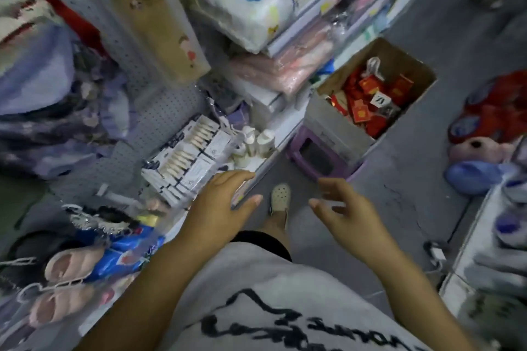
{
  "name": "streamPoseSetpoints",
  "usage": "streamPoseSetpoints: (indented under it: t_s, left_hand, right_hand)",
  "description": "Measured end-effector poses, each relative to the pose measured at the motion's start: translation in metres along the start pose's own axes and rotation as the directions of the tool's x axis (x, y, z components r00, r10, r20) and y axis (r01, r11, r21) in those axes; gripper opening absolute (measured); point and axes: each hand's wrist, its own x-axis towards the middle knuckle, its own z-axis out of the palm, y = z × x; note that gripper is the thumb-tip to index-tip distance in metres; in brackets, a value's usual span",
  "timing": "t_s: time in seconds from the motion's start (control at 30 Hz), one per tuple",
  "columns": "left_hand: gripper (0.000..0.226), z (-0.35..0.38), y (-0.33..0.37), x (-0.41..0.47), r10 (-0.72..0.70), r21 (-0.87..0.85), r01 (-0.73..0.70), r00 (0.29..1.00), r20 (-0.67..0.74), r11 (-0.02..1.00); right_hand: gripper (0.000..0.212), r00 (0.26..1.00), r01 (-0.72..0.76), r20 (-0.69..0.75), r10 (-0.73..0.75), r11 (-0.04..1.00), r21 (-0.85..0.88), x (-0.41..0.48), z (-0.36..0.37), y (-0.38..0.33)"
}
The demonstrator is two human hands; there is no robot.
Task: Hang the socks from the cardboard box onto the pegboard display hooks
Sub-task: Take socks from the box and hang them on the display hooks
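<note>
Shop aisle, grey floor (399, 179), seen from above and blurred throughout; pegboard (168, 114), perforated grey panel filling the left side, hung with purple-patterned bagged goods and, lower down, pale pink slippers (68, 265) in clear wrap; stacked shelving at top centre holding bagged packs, among them a white pack with blue print (251, 0) and a pink folded pack (282, 71) beneath it; cardboard box (373, 94), open-topped, right of centre, resting on a purple plastic stool (319, 157), holding the socks (370, 97), a loose heap of red-carded packs with one white tag showing, well apart from both hands; grey printed shirt at bottom centre, the wearer's own; plush slippers, red, pink and blue, on the floor at the right edge (484, 151); flat pack of pale comb-like items (188, 157) hanging low on the pegboard beside small white bottles (256, 139); left hand (219, 205), fingers spread and extended, holding nothing, just below that flat pack at the shelf edge; right hand (342, 208), fingers loosely curled and parted, empty, above bare floor; one pale perforated clog (281, 196) between the two hands.
</note>
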Motion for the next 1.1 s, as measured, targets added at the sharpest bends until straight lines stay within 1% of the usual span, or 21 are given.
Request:
streamPoseSetpoints:
  t_s: [0.1,0.23,0.37,0.47,0.53,0.67,0.77,0.83,0.9,1.0,1.1]
  left_hand:
    - [0.042,0.013,0.018,0.063,0.093,0.004,-0.094,0.994,0.061,0.996]
    - [0.042,0.025,0.038,0.149,0.165,-0.020,-0.164,0.972,0.164,0.986]
    - [0.044,0.030,0.058,0.231,0.197,0.005,-0.204,0.952,0.235,0.979]
    - [0.045,0.044,0.070,0.294,0.185,0.032,-0.203,0.937,0.297,0.979]
    - [0.049,0.058,0.073,0.330,0.172,0.062,-0.202,0.931,0.322,0.977]
    - [0.050,0.094,0.073,0.385,0.047,0.064,-0.074,0.934,0.355,0.995]
    - [0.050,0.130,0.064,0.422,-0.052,0.087,0.024,0.941,0.335,0.996]
    - [0.053,0.154,0.059,0.444,-0.131,0.107,0.102,0.942,0.309,0.989]
    - [0.050,0.176,0.053,0.463,-0.195,0.081,0.179,0.931,0.308,0.981]
    - [0.039,0.209,0.036,0.485,-0.260,0.014,0.267,0.924,0.281,0.964]
    - [0.045,0.235,0.016,0.496,-0.286,0.044,0.282,0.941,0.181,0.958]
  right_hand:
    - [0.042,0.997,-0.044,-0.057,0.043,0.999,-0.009,0.030,-0.026,0.006]
    - [0.041,0.981,-0.105,-0.164,0.101,0.994,-0.011,0.082,-0.062,0.004]
    - [0.037,0.942,-0.175,-0.282,0.180,0.984,0.041,0.125,-0.099,0.001]
    - [0.035,0.910,-0.223,-0.333,0.245,0.969,0.104,0.155,-0.122,0.011]
    - [0.029,0.889,-0.247,-0.362,0.281,0.959,0.139,0.177,-0.134,0.022]
    - [0.021,0.858,-0.320,-0.352,0.374,0.925,0.203,0.234,-0.150,0.056]
    - [0.023,0.864,-0.359,-0.263,0.429,0.892,0.275,0.290,-0.156,0.088]
    - [0.026,0.868,-0.395,-0.202,0.454,0.876,0.276,0.336,-0.152,0.112]
    - [0.027,0.860,-0.434,-0.155,0.486,0.857,0.279,0.381,-0.144,0.142]
    - [0.023,0.810,-0.527,-0.118,0.574,0.802,0.281,0.440,-0.126,0.187]
    - [0.030,0.723,-0.595,-0.129,0.679,0.706,0.384,0.482,-0.107,0.220]
